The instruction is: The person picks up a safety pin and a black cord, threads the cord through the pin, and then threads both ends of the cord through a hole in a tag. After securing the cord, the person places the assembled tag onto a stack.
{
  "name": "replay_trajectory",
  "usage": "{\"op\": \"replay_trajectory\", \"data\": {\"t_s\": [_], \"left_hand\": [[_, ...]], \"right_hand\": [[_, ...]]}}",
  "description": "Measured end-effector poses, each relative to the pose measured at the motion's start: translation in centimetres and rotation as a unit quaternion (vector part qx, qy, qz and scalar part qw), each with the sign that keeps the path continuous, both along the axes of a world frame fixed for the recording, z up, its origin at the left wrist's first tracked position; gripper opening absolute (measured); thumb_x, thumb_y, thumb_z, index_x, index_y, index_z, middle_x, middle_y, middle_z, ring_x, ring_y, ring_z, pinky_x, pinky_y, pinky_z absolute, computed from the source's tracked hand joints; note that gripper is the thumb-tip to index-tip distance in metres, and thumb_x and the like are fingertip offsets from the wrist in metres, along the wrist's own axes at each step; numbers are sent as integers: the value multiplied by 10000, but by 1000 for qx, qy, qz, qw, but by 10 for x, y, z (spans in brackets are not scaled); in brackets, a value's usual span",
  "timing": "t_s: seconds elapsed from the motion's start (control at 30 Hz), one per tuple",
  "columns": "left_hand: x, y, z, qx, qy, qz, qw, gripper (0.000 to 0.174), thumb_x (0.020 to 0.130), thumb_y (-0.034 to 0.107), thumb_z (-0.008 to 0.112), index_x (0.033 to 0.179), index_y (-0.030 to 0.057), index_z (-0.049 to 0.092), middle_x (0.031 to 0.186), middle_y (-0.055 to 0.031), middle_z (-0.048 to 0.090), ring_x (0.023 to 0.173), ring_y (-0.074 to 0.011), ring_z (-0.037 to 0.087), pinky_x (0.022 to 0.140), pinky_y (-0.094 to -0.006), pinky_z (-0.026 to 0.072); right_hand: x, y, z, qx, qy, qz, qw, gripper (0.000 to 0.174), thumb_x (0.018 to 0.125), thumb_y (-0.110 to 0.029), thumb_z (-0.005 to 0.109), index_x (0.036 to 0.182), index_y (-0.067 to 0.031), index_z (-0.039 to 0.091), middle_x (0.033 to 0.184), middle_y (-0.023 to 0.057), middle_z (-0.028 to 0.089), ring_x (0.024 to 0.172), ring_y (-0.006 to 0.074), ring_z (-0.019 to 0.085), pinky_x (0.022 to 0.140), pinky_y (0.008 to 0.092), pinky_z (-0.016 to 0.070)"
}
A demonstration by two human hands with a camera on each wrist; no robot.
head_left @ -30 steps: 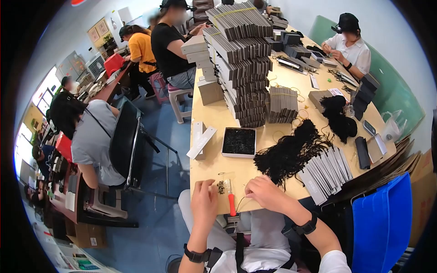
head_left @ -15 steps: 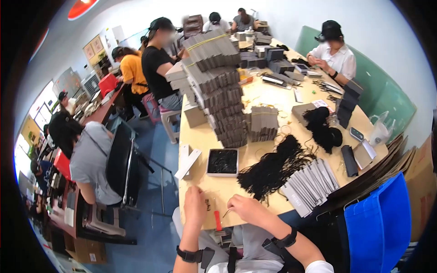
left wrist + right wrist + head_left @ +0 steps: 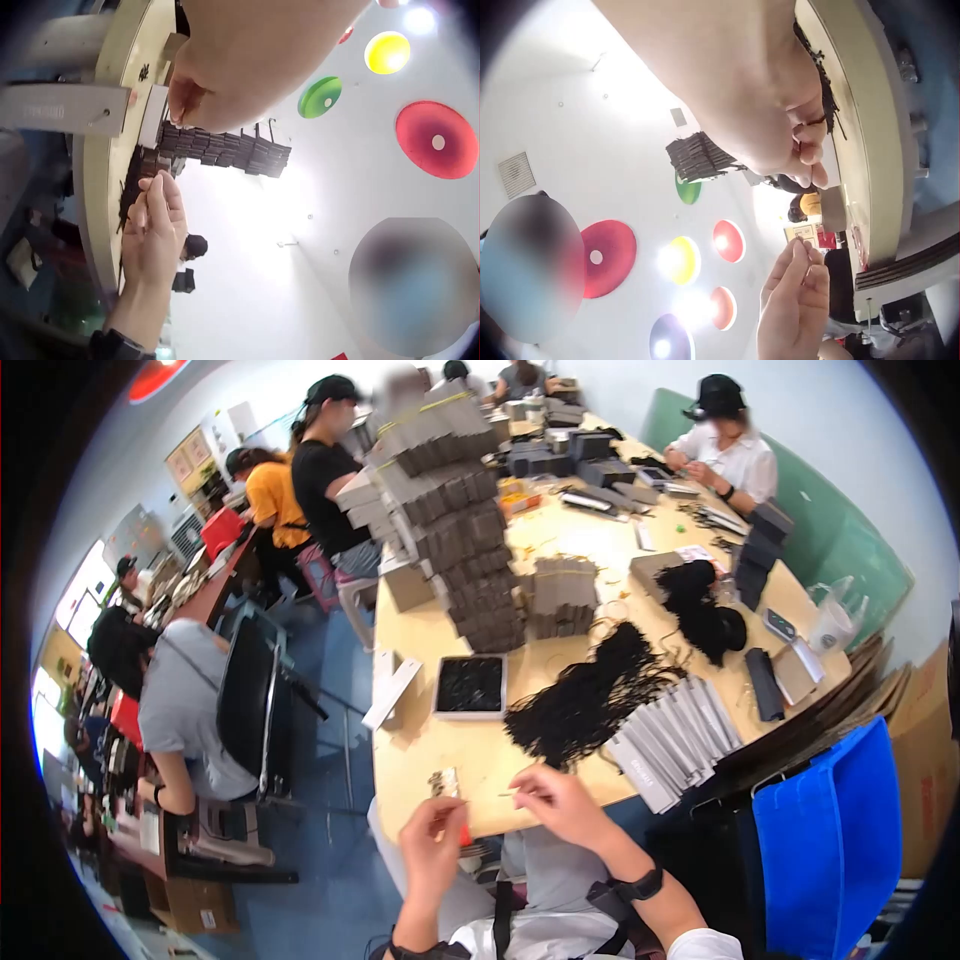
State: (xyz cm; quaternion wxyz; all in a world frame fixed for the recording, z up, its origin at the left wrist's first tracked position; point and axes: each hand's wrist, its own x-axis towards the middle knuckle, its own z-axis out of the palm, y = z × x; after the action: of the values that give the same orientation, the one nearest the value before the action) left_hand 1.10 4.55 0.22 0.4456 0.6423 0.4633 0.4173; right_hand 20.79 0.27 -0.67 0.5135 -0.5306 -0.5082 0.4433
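- The right hand (image 3: 560,802) pinches a thin strand (image 3: 505,794) between thumb and fingers, over the surface's (image 3: 402,768) near edge.
- Its free end points at the left hand (image 3: 430,842), the long axis running roughly sideways, across the gap between the two hands.
- From here, the left fingertips sit beyond that end, a touch nearer the wearer, apart from it; that grip is drawn together, but I can't tell whether anything's inside.
- Small metal bits (image 3: 443,783) lie just past the left hand; black cords (image 3: 585,695) are heaped beyond the right.
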Motion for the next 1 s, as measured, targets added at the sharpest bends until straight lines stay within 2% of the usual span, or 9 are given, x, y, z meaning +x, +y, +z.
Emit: {"op": "replay_trajectory", "data": {"t_s": [0.1,0.13,0.23,0.27,0.37,0.57,0.6,0.67,1.0], "left_hand": [[9,-15,5,-53,-78,5,996,95,843,-12,650,935,-28,631,875,-69,661,797,-114,630,702,-233,508],[11,-19,9,-41,-68,3,997,134,839,-44,643,968,-35,608,870,-61,647,811,-95,611,722,-208,487],[12,-26,9,3,-37,-3,999,125,837,-39,649,955,-35,606,866,-63,651,814,-96,617,727,-212,493],[12,-28,8,19,-21,-1,1000,121,834,-36,657,942,-37,602,861,-66,654,792,-93,619,715,-216,500],[14,-31,9,31,-19,-2,999,129,829,-35,664,938,-44,597,858,-70,658,772,-92,624,704,-220,509],[15,-33,10,3,-32,1,999,136,823,-35,672,931,-49,591,856,-80,656,766,-98,632,698,-225,520],[15,-33,10,1,-32,2,999,136,823,-35,672,931,-49,591,856,-80,656,766,-98,632,698,-225,520],[15,-34,9,-2,-41,-4,999,138,823,-39,670,931,-52,585,857,-86,657,779,-107,639,701,-228,519],[15,-38,7,-6,-30,-8,1000,129,835,-40,655,932,-57,573,859,-97,660,792,-124,650,709,-237,523]], "right_hand": [[-7,-21,17,12,110,-23,994,137,899,-6,536,1033,15,557,794,47,603,747,89,579,636,228,463],[-14,-27,25,24,137,-33,990,153,885,17,543,1038,19,548,777,33,590,690,64,542,600,207,434],[-30,-37,27,57,109,-54,991,150,856,45,535,1003,14,527,779,46,592,654,60,545,569,178,424],[-32,-39,28,38,64,-63,995,152,841,56,545,988,23,522,766,47,586,658,69,558,583,188,439],[-38,-37,24,53,63,-72,994,147,846,65,541,986,27,520,766,50,590,668,72,568,596,195,450],[-42,-32,15,44,24,-65,997,128,856,70,546,971,28,512,785,55,594,684,77,577,599,198,452],[-43,-31,13,43,23,-64,997,128,856,70,546,971,28,512,785,55,594,684,77,577,599,198,452],[-45,-29,10,64,44,-89,993,123,855,29,590,973,14,557,734,8,608,620,7,522,512,166,383],[-46,-31,13,22,90,-84,992,124,866,16,593,981,32,549,801,57,646,656,52,580,565,179,437]]}}
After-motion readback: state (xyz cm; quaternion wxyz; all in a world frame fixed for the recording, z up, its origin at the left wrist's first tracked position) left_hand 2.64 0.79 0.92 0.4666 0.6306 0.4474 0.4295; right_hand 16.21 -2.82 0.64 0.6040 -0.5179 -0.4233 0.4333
